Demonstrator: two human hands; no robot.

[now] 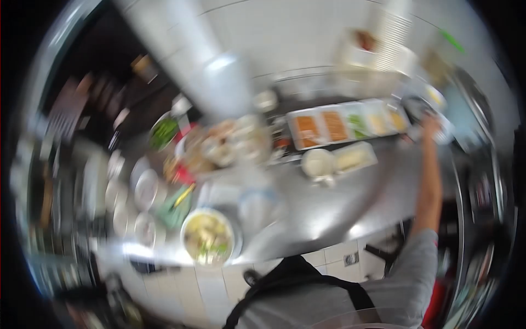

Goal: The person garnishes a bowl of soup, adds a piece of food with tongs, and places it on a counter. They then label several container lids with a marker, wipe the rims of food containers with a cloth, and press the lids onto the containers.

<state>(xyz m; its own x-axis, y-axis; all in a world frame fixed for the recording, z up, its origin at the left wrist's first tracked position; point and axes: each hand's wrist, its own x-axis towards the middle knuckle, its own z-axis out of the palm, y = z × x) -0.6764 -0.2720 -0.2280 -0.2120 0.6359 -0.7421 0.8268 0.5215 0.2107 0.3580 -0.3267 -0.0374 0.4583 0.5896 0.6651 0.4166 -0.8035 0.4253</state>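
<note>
My right arm reaches out to the far right end of the steel counter (361, 203). There my right hand (432, 125) is smeared by motion, at a cluster of dark and white containers (438, 101); its fingers do not show clearly, and I cannot tell what they hold. Just left of it is a white tray (297, 143) with compartments of orange, green and pale yellow chopped food. My left hand is out of view. At the counter's front edge stands a white bowl (185, 234) filled with yellowish food and green pieces.
A white tub (318, 163) and a shallow pale-filled container (356, 157) stand before the tray. Stacked white cups (393, 35) rise at the back right. Several white bowls (147, 189), a bowl of greens (164, 133) and blurred bags (235, 143) crowd the left side.
</note>
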